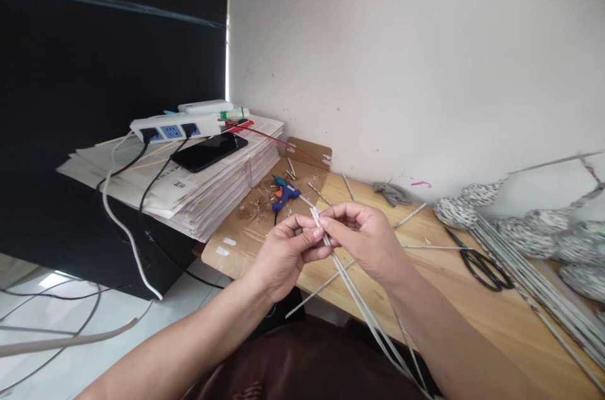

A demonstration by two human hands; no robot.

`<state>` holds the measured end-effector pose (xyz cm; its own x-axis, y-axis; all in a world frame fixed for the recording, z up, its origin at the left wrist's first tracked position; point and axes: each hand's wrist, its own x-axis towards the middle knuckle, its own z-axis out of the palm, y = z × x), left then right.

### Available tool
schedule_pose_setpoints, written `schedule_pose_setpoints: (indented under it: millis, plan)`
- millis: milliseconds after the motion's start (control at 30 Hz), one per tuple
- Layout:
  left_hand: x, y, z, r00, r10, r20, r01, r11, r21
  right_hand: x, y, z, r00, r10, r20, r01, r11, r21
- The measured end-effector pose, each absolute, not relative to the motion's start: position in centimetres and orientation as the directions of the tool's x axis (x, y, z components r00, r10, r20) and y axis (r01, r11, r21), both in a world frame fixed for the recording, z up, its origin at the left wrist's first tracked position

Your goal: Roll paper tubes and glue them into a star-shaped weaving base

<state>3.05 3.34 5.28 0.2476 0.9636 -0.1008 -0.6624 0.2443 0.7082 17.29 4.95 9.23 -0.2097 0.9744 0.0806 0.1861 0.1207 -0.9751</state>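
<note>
Thin white rolled-paper sticks point(357, 296) run from between my fingertips down toward my lap, their upper ends close together. My left hand point(293, 249) pinches them from the left, thumb on top. From the right, my right hand point(362, 236) pinches the same sticks near their upper ends, its fingers almost touching the left ones. Just beyond my hands a blue glue gun point(285, 193) lies on a stained cardboard sheet point(246, 245). More paper sticks lie on the wooden table beneath and around my hands.
Black scissors point(486, 268) lie at the right beside a bundle of paper sticks point(534, 286). Woven paper shapes point(529, 223) stand along the wall, near a grey cloth point(392, 193). At left, a paper stack point(227, 189) carries a phone point(210, 151) and a power strip point(177, 128) with trailing cords.
</note>
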Motion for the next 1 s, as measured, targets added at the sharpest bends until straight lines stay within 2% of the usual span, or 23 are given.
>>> schedule_pose_setpoints:
  millis: [167, 300, 500, 667, 800, 1000]
  plan:
    - [3.5, 3.2, 5.2, 0.243, 0.964, -0.104, -0.677, 0.246, 0.693, 17.5, 4.5, 9.5, -0.176, 0.982, 0.074, 0.198, 0.109, -0.974]
    - [3.5, 3.2, 5.0, 0.194, 0.975, -0.108, -0.671, 0.212, 0.711, 17.4, 4.0, 9.7, -0.118, 0.979, 0.168, 0.278, 0.195, -0.94]
    - [3.4, 3.2, 4.8, 0.144, 0.986, -0.079, -0.636, 0.154, 0.756, 16.9, 3.1, 9.8, -0.092, 0.906, 0.412, 0.531, 0.395, -0.75]
    - [3.4, 3.1, 4.8, 0.147, 0.988, -0.051, -0.623, 0.133, 0.771, 16.6, 2.8, 10.1, -0.127, 0.838, 0.531, 0.633, 0.481, -0.607]
    - [3.3, 3.2, 4.7, 0.146, 0.989, -0.021, -0.615, 0.107, 0.781, 16.5, 2.8, 10.0, -0.144, 0.815, 0.562, 0.663, 0.501, -0.557]
    - [3.2, 3.0, 4.8, 0.152, 0.988, -0.026, -0.621, 0.116, 0.776, 16.5, 3.0, 9.8, -0.139, 0.836, 0.53, 0.671, 0.473, -0.571]
